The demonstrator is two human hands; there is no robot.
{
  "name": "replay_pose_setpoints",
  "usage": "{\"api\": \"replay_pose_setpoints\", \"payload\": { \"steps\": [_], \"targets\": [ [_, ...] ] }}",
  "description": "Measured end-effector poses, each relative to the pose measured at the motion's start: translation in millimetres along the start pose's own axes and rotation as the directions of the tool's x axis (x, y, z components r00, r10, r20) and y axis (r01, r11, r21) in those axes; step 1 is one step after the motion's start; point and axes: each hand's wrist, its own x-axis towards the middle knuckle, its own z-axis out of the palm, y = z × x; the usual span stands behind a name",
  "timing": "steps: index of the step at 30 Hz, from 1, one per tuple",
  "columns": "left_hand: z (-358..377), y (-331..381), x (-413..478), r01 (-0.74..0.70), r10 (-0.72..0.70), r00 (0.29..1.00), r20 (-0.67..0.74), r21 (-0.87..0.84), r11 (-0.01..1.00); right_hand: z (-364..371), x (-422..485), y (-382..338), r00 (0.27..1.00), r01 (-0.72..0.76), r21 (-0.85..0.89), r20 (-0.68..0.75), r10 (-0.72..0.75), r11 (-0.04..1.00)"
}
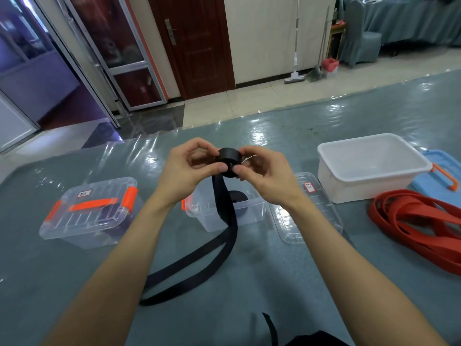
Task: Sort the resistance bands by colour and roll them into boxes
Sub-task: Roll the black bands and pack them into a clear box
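Black band (230, 216) part-rolled: left hand (185, 168) & right hand (264, 174) both pinch the coil (229, 161) above the open box (252, 213) at mid bench (274, 283); tail trails to near edge. Risk: pinch slackens, coil springs loose; tail may snag box rim.

It looked like a banquet or function hall: a long table draped in grey-blue cloth under clear plastic sheeting (324, 116), a grey fabric-covered chair (359, 33), a dark red-brown wooden door (192, 43), cream floor tiles (249, 101) and a white-handled flat mop (294, 78) against the wall.
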Motion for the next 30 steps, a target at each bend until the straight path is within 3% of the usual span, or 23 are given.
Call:
{"api": "replay_pose_setpoints", "payload": {
  "steps": [5,8,12,16,18,21,27,30],
  "targets": [
    [18,-12,-9,0.003,-0.033,0.992,-0.121,-0.240,0.971,16,-6,1,0.990,-0.078,0.314,-0.084,0.110,0.946],
    [17,-15,-10,0.022,-0.042,0.995,-0.089,-0.211,0.977,22,-11,4,0.985,-0.128,0.392,-0.060,0.164,0.911],
    [-3,-14,-7,0.081,-0.082,0.996,0.033,0.018,0.997,10,-12,5,0.980,-0.191,0.134,0.077,0.182,0.972],
    [-17,-4,1,0.014,-0.090,0.973,0.213,0.334,0.942,3,-8,0,0.975,-0.103,-0.157,0.181,0.132,0.982],
    [-17,1,6,-0.026,-0.082,0.964,0.253,0.399,0.917,6,-7,0,0.974,-0.046,-0.222,0.207,0.093,0.974],
    [-16,3,9,-0.015,-0.056,0.966,0.250,0.275,0.961,10,-7,1,0.994,-0.053,-0.119,0.093,0.064,0.991],
    [-3,-10,-5,0.091,-0.081,0.995,0.065,-0.175,0.980,5,-5,2,0.994,-0.100,0.253,-0.024,0.110,0.962],
    [7,-16,-7,0.061,-0.065,0.998,-0.016,-0.192,0.980,13,-7,5,0.985,-0.152,0.364,-0.016,0.169,0.919]
  ]
}}
